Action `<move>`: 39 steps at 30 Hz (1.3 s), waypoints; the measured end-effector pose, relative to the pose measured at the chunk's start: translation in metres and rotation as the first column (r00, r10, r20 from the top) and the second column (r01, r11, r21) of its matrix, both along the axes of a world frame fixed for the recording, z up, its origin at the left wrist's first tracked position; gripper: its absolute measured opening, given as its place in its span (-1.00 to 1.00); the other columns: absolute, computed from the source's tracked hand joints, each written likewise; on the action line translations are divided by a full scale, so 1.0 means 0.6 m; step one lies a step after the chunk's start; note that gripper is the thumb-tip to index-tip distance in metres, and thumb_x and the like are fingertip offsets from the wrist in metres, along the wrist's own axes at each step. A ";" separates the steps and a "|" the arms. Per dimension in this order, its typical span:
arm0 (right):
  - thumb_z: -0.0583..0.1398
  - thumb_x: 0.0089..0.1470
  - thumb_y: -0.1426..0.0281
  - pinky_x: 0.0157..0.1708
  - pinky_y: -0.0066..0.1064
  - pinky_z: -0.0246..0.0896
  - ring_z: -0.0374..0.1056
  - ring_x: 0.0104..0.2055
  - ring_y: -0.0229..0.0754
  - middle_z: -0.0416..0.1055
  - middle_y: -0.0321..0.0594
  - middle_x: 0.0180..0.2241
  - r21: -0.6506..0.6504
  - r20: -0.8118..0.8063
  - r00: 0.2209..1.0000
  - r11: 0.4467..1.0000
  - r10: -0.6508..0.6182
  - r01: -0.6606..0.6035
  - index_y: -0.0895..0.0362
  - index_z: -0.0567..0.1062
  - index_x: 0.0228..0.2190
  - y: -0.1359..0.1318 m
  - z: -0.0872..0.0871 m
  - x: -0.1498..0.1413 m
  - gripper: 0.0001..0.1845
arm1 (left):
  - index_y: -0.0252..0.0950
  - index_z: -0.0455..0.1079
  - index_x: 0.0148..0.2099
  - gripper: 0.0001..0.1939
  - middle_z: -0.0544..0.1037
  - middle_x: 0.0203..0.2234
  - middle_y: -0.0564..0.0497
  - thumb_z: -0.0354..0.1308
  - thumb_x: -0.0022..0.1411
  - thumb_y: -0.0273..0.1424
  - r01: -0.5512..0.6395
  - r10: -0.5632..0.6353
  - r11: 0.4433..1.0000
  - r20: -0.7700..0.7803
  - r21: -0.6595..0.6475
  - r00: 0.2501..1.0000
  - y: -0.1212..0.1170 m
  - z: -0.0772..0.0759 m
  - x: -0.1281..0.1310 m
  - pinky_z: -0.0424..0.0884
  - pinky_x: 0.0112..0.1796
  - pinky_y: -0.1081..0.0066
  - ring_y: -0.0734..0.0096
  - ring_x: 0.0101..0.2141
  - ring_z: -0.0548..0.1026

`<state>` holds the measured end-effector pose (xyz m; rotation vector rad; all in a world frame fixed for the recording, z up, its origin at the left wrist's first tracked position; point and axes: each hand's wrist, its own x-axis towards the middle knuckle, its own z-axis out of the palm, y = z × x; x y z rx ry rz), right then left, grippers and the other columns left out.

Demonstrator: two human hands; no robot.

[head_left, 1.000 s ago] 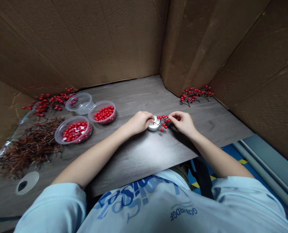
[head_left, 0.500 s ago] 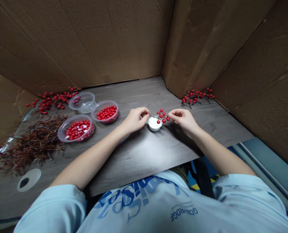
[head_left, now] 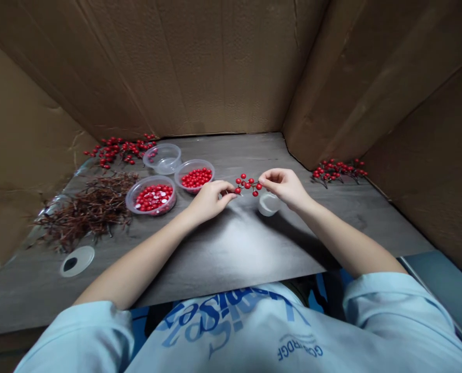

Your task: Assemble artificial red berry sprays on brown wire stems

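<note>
In the head view, we see the red-berried sprig (head_left: 248, 185) raised between both hands, now left of the small white cup (head_left: 268, 205) instead of above it, as half a second ago. The right hand (head_left: 285, 187) pinches the sprig's right end; the left hand (head_left: 210, 200) has fingertips at its leftmost berries, whether gripping we cannot tell.

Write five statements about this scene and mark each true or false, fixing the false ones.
1. The sprig is between the left hand and the right hand. True.
2. The cup is nearer the left hand. False: it is nearer the right.
3. Brown twigs lie left of the cup. True.
4. The disc lies right of the cup. False: it lies left.
5. Two tubs contain red berries. True.
</note>
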<state>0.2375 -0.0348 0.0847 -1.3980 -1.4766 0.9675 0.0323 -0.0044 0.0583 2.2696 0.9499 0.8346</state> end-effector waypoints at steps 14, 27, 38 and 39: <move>0.19 -0.14 0.42 -0.46 -0.50 0.09 0.28 -0.47 -0.31 0.45 -0.21 -0.49 0.063 0.593 0.716 0.865 0.369 -0.498 0.24 0.52 -0.44 0.167 0.040 -0.144 -0.83 | -0.33 0.29 -0.49 -0.83 0.36 -0.61 0.09 0.08 0.04 -0.33 -0.105 0.200 0.916 0.213 -0.387 0.956 -0.038 -0.070 -0.105 0.25 -0.52 0.55 0.54 -0.57 0.28; 0.16 -0.19 0.54 -0.48 -0.55 -0.01 0.21 -0.50 -0.37 0.46 -0.28 -0.45 -0.210 0.815 0.151 0.529 0.559 -0.822 0.18 0.52 -0.37 0.244 -0.025 -0.240 -0.76 | -0.33 0.19 -0.50 -0.63 0.30 -0.68 0.14 0.18 -0.07 -0.12 0.093 0.256 0.750 0.417 -0.655 0.872 -0.028 -0.079 -0.101 0.18 -0.66 0.59 0.64 -0.68 0.24; 0.13 -0.07 0.55 -0.42 -0.54 0.02 0.23 -0.48 -0.36 0.45 -0.25 -0.45 -0.068 0.802 0.325 0.617 0.501 -0.784 0.22 0.51 -0.33 0.231 -0.017 -0.223 -0.78 | -0.34 0.23 -0.44 -0.60 0.29 -0.65 0.16 0.23 -0.14 -0.12 0.098 0.353 0.697 0.459 -0.710 0.816 -0.025 -0.077 -0.101 0.17 -0.66 0.61 0.67 -0.66 0.24; 0.13 -0.07 0.55 -0.41 -0.54 0.03 0.24 -0.47 -0.35 0.46 -0.25 -0.45 -0.062 0.803 0.332 0.623 0.495 -0.780 0.22 0.51 -0.32 0.230 -0.017 -0.222 -0.77 | -0.35 0.23 -0.44 -0.60 0.29 -0.65 0.16 0.23 -0.14 -0.13 0.101 0.353 0.698 0.463 -0.709 0.813 -0.025 -0.077 -0.101 0.17 -0.66 0.61 0.67 -0.67 0.24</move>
